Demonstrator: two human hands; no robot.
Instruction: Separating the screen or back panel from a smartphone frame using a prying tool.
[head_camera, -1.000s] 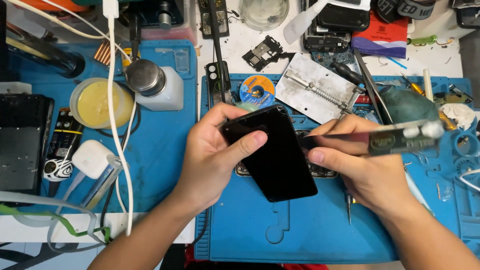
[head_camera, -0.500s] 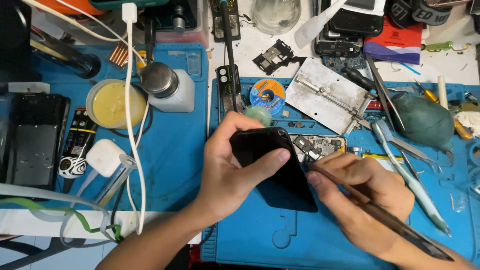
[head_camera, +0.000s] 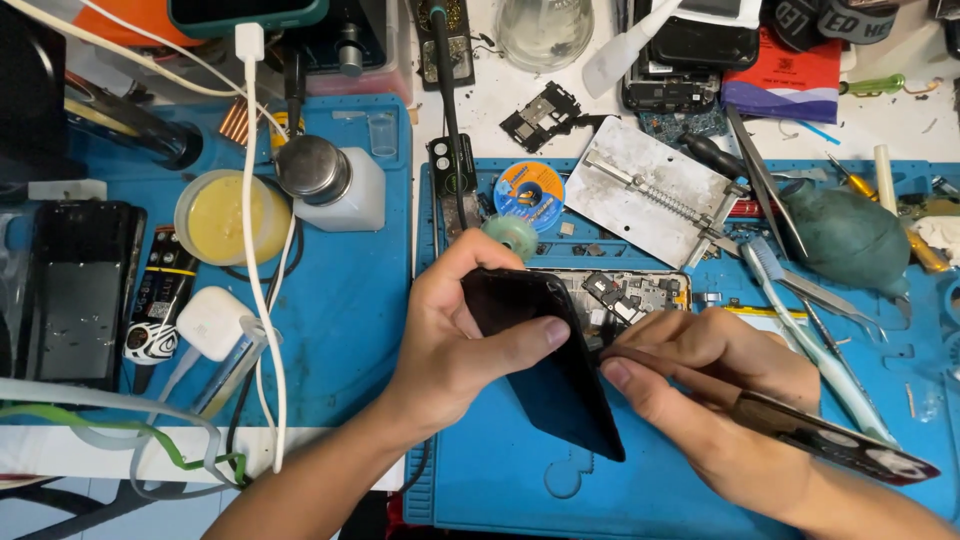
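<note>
My left hand (head_camera: 455, 345) grips a black phone screen panel (head_camera: 555, 385), tilted up on edge over an opened phone body (head_camera: 625, 290) with bare circuit parts. My right hand (head_camera: 715, 395) holds a dark flat pry tool (head_camera: 800, 430), its tip at the panel's right edge where panel and body meet. The tool's handle runs out to the lower right. Both hands rest above the blue work mat (head_camera: 500, 480).
A metal board holder (head_camera: 650, 190), solder wick spool (head_camera: 528, 190), green air blower (head_camera: 845, 240), brush and tweezers (head_camera: 810, 300) lie behind. To the left are a white bottle (head_camera: 335, 185), yellow jar (head_camera: 215, 215), white charger (head_camera: 215, 322), cable and black phone (head_camera: 80, 290).
The panel has been tipped further up on edge. My right hand has brought the tool's tip down to the panel's right edge, over the open phone body.
</note>
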